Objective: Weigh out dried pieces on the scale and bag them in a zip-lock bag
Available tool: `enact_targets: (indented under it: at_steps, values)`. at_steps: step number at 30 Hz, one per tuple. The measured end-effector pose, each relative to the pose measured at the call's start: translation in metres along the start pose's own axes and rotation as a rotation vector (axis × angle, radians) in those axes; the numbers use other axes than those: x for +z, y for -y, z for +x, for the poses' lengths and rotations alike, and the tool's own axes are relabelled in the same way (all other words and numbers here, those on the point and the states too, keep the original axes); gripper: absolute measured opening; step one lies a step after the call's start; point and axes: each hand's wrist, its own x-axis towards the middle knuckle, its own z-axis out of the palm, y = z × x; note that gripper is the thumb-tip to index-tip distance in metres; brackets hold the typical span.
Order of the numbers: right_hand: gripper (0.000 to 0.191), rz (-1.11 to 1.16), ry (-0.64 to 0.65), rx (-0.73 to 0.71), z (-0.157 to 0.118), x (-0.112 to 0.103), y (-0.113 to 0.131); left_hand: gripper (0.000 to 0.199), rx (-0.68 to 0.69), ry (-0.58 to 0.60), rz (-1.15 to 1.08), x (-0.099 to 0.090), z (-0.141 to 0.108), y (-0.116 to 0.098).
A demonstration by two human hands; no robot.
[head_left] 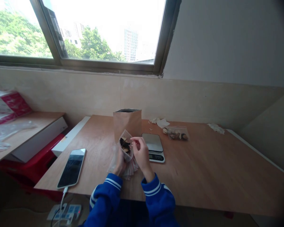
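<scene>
My left hand (120, 162) is wrapped round a small clear plastic bag (128, 157), its mouth tipped up toward me. Dark and pale dried pieces (125, 145) show inside it. At the bag's right rim is my right hand (140, 150), thumb and forefinger drawn together; what they pinch, if anything, is too small to make out. More flat clear bags (130, 168) lie fanned on the table under my hands. A brown paper pouch (127, 121) stands with its top open just behind. To the right sits a white kitchen scale (152, 142) with nothing on its plate.
A filled clear bag (176, 133) lies beyond the scale, near crumpled white paper (163, 123). A phone (72, 167) with a charging cable is at the table's left. On the floor is a power strip (72, 210); a red stool (30, 168) stands left.
</scene>
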Motion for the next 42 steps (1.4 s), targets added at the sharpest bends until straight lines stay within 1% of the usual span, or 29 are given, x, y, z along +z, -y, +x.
enact_targets:
  at_steps: [4,6,8,9,11,13,15,18,22,26,31,36,39,42]
  values:
    - [0.031,-0.204,0.332,0.017,0.015,0.002,-0.018,0.038,-0.044,-0.014,-0.022,-0.006,0.002,0.004]
    - [0.047,-0.309,0.472,0.024,0.021,0.006,-0.026,0.041,-0.033,-0.009,-0.01,-0.008,0.004,0.005]
    - [0.062,-0.369,0.562,0.015,0.025,0.01,-0.031,0.042,0.019,0.005,0.002,-0.011,0.007,0.006]
    - [0.064,-0.381,0.582,0.002,0.027,0.013,-0.031,0.043,0.045,0.013,0.0,-0.012,0.008,0.006]
    - [0.06,-0.366,0.581,-0.036,0.03,0.017,-0.03,0.043,0.072,0.024,-0.015,-0.016,0.011,0.008]
    - [0.048,-0.311,0.559,-0.076,0.03,0.021,-0.029,0.041,0.068,0.018,-0.03,-0.019,0.012,0.009]
    - [0.041,-0.244,0.531,-0.086,0.029,0.024,-0.029,0.038,0.055,-0.005,-0.033,-0.022,0.013,0.009]
    - [0.036,-0.169,0.459,-0.041,0.026,0.025,-0.031,0.036,0.049,-0.029,-0.034,-0.024,0.013,0.009]
    - [0.028,-0.09,0.362,0.014,0.022,0.024,-0.033,0.031,0.068,-0.005,-0.043,-0.02,0.011,0.006]
    - [0.029,-0.063,0.294,0.033,0.02,0.022,-0.034,0.025,0.091,0.021,-0.044,-0.012,0.008,0.002]
    - [0.03,0.002,0.313,0.053,0.02,0.02,-0.04,0.027,0.104,0.068,-0.02,-0.009,0.005,-0.002]
    - [0.032,0.15,0.297,0.064,0.024,0.019,-0.044,0.029,0.053,0.062,-0.052,-0.013,0.007,-0.001]
    - [0.033,0.247,0.257,0.072,0.029,0.019,-0.044,0.03,0.022,0.067,-0.052,-0.013,0.006,-0.002]
    - [0.032,0.303,0.208,0.116,0.033,0.018,-0.041,0.031,0.023,0.079,-0.043,-0.01,0.004,-0.005]
